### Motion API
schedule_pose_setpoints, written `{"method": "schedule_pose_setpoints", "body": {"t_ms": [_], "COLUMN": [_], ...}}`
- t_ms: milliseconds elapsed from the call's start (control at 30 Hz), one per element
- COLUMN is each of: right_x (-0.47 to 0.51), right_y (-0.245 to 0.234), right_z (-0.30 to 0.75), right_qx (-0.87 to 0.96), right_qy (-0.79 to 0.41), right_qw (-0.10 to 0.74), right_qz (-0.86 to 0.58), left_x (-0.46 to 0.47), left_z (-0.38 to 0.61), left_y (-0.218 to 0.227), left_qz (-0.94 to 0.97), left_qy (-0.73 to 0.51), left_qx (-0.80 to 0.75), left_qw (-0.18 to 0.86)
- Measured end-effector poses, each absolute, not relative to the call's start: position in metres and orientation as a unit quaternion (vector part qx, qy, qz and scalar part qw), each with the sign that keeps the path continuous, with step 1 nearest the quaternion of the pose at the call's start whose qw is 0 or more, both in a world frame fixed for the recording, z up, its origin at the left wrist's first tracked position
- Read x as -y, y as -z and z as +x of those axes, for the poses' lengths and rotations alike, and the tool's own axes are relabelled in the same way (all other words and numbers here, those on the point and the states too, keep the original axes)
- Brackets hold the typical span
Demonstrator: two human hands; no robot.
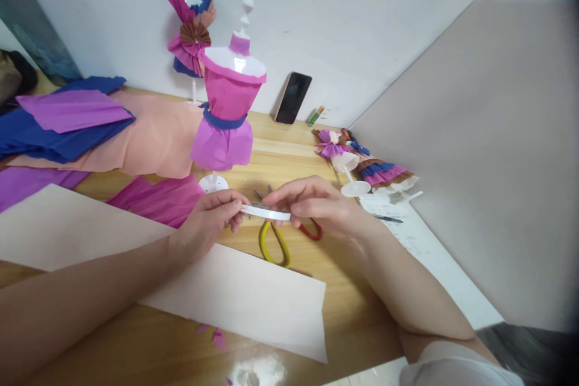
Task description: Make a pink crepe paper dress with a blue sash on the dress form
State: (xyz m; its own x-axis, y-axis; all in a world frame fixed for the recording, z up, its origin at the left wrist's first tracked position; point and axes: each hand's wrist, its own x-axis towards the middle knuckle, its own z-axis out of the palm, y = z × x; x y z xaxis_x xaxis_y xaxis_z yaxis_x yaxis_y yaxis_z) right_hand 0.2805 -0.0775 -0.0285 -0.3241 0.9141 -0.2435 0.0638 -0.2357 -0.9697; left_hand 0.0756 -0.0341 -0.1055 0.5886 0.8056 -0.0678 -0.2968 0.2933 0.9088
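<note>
Between my two hands is a narrow white roll of tape (266,212), seen almost edge-on above the table. My left hand (210,217) pinches its left end between thumb and fingers. The right end lies in the bent fingers of my right hand (321,204). Beneath them, scissors with yellow handles (274,247) lie partly hidden, and a red handle (312,231) shows under my right hand. Just behind stands a small dress form (230,93) in pink and purple crepe paper with a blue waistband. A long strip of white paper (253,295) stretches below my left arm.
Blue crepe paper (58,132), peach crepe paper (154,132) and magenta crepe paper (158,199) spread at left. Another dressed form (192,42) stands behind. A phone (294,98) leans on the wall. A dressed form lying down (355,184) and a pen (388,218) are at right.
</note>
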Motion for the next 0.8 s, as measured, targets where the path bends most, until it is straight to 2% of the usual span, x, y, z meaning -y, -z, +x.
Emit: {"method": "schedule_pose_setpoints", "body": {"t_ms": [233,400,600,800], "right_x": [0.078,0.076,0.074,0.071], "right_y": [0.034,0.039,0.046,0.048], "right_z": [0.265,0.268,0.267,0.28], "right_qx": [0.576,0.589,0.596,0.591], "right_qy": [-0.534,-0.538,-0.524,-0.56], "right_qw": [0.293,0.286,0.319,0.358], "right_qz": [-0.545,-0.53,-0.517,-0.457], "left_x": [0.037,0.038,0.038,0.034], "left_z": [0.076,0.076,0.076,0.079], "left_y": [0.111,0.106,0.107,0.112], "left_qz": [0.566,0.599,0.599,0.498], "left_qy": [-0.364,-0.336,-0.337,-0.398], "left_qx": [-0.295,-0.295,-0.292,-0.29], "left_qw": [0.678,0.664,0.665,0.714]}}
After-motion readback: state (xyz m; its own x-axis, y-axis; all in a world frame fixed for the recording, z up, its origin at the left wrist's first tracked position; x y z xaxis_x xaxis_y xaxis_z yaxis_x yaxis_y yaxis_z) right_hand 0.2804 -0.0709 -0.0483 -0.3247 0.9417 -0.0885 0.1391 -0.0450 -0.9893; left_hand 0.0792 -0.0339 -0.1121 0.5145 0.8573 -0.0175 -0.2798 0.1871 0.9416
